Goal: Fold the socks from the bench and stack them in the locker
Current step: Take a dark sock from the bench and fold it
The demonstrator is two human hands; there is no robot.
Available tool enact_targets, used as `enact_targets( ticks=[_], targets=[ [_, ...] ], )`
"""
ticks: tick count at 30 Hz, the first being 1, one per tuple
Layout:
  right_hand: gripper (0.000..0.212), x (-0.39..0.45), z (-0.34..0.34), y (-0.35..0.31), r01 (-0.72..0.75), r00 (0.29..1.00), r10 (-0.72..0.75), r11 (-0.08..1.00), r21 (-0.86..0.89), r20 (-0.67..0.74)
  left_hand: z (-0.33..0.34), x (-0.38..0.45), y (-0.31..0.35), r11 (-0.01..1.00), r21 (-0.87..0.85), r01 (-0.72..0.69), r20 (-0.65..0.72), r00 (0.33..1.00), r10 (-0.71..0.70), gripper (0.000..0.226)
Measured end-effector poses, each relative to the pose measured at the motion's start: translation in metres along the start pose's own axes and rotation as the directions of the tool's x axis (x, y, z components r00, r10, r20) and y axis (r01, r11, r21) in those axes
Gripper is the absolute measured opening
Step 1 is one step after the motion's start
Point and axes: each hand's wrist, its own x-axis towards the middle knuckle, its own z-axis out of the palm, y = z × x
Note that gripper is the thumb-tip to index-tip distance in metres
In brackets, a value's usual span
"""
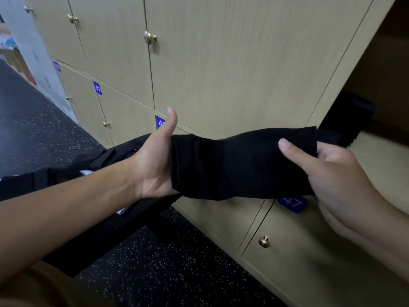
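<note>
A black sock (243, 165) hung stretched between both hands: the left hand (155, 160) held one end with its thumb raised, the right hand (336, 171) pinched the other. Behind it, blue tags on the tan locker doors (221, 63) read "49" (97, 87) and "47" (292, 203). The open locker (380, 138) at right held dark folded cloth (352, 120). A black bench (106, 229) stood on speckled dark flooring (177, 273).
</note>
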Motion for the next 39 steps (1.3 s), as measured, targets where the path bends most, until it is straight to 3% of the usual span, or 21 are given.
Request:
enact_targets(
  ticks=[3, 5, 7, 9, 13, 16, 18, 20, 23, 25, 28, 30, 35, 39],
  targets=[
    [0.014, -0.002, -0.015, -0.001, -0.011, 0.999, 0.007, 0.996, -0.086, -0.054, 0.001, -0.002, 0.001, 0.995, 0.101, 0.020, -0.001, 1.000, -0.020, 0.102],
    [0.012, -0.004, -0.023, 0.000, -0.017, 0.999, 0.009, 0.989, -0.146, -0.053, 0.005, -0.006, -0.003, 0.980, 0.190, 0.056, 0.008, 0.998, -0.059, 0.073],
    [0.010, -0.008, -0.029, 0.001, -0.031, 0.999, 0.024, 0.981, -0.191, -0.039, 0.005, -0.004, -0.009, 0.969, 0.239, 0.058, -0.066, 0.997, -0.043, 0.035],
    [0.011, -0.009, -0.035, 0.005, -0.042, 0.999, 0.035, 0.971, -0.234, -0.035, 0.004, -0.002, -0.014, 0.961, 0.271, 0.051, -0.114, 0.993, -0.021, 0.019],
    [0.017, -0.009, -0.047, 0.009, -0.093, 0.996, 0.088, 0.968, -0.233, -0.032, -0.001, -0.001, -0.010, 0.950, 0.308, 0.040, -0.098, 0.995, -0.010, 0.029],
    [0.022, -0.008, -0.053, 0.008, -0.113, 0.990, 0.127, 0.973, -0.204, 0.059, -0.007, 0.001, -0.008, 0.927, 0.376, -0.005, -0.045, 0.999, 0.023, 0.035],
    [0.022, -0.008, -0.057, 0.006, -0.066, 0.988, 0.099, 0.964, -0.258, 0.118, -0.010, 0.001, -0.007, 0.845, 0.531, -0.066, -0.019, 0.996, 0.089, 0.028],
    [0.017, -0.007, -0.061, 0.003, 0.014, 0.989, 0.042, 0.930, -0.367, 0.143, -0.009, -0.002, -0.004, 0.686, 0.720, -0.107, -0.025, 0.983, 0.180, 0.028],
    [0.014, -0.005, -0.067, 0.002, 0.059, 0.989, 0.012, 0.877, -0.476, 0.146, -0.009, -0.006, 0.002, 0.588, 0.803, -0.100, -0.054, 0.970, 0.238, 0.038],
    [0.019, -0.004, -0.069, 0.003, 0.002, 0.988, 0.063, 0.903, -0.430, 0.138, -0.010, -0.007, 0.004, 0.543, 0.834, -0.098, -0.042, 0.970, 0.240, 0.043],
    [0.024, -0.005, -0.068, 0.004, -0.075, 0.977, 0.134, 0.945, -0.319, 0.168, -0.010, -0.010, 0.004, 0.516, 0.853, -0.079, -0.047, 0.973, 0.226, 0.040],
    [0.026, -0.008, -0.067, 0.004, -0.080, 0.968, 0.154, 0.936, -0.342, 0.197, -0.011, -0.011, 0.004, 0.495, 0.868, -0.031, -0.096, 0.969, 0.229, 0.036],
    [0.018, -0.016, -0.056, 0.008, -0.090, 0.974, 0.169, 0.897, -0.432, 0.148, -0.012, -0.011, -0.001, 0.529, 0.848, -0.002, -0.142, 0.963, 0.231, 0.050],
    [0.051, -0.018, -0.047, 0.011, -0.010, 0.983, 0.102, 0.861, -0.508, 0.154, 0.004, -0.011, -0.010, 0.531, 0.845, -0.060, -0.109, 0.953, 0.282, 0.037]
  ],
)
